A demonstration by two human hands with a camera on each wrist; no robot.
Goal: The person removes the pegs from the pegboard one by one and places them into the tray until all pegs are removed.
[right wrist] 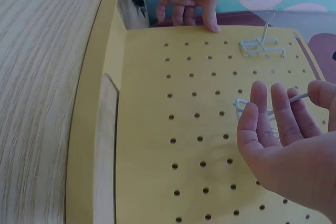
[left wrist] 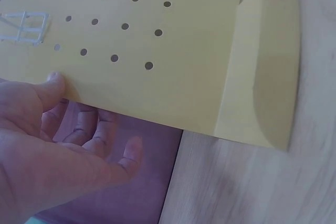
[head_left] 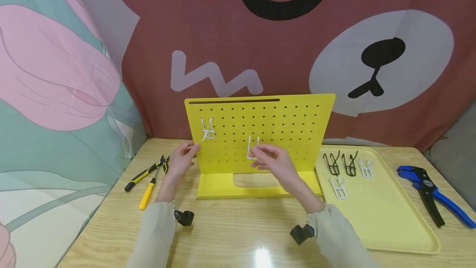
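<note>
While my left hand grips the left edge of the yellow pegboard, thumb on the front face and fingers behind, my right hand pinches a white wire hook between thumb and fingers. This hook is located before the middle of the panel; whether it touches the panel, I cannot tell. A second white hook is mounted at the panel's far left. To my right, the yellow tray carries two black hooks and two white ones. Pliers and a screwdriver lie left; a blue-handled tool lies right of the tray.
</note>
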